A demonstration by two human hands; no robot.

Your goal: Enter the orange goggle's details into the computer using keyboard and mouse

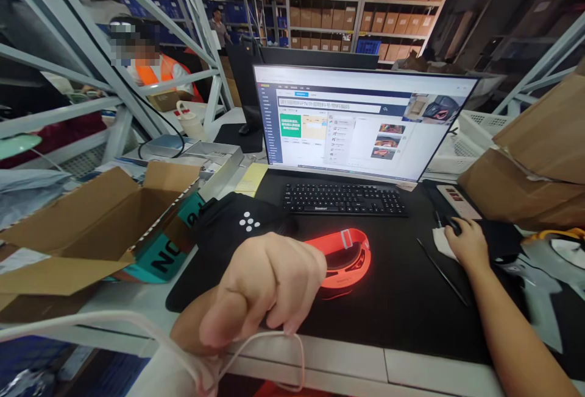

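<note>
Our left hand (269, 290) curled shut, pinching thin white cord (256, 348) at near desk (411, 363) edge; cord loops below fingers, trails off left. Orange goggles (345, 257) lie on black mat (402, 287) just beyond that hand, up and right, long axis roughly left-right. Our right hand (466, 242) well apart at right, fingers draped loosely over mouse (452, 223). Left hand clearly nearer goggles. Keyboard (343, 198) and monitor (361, 120) behind.
</note>
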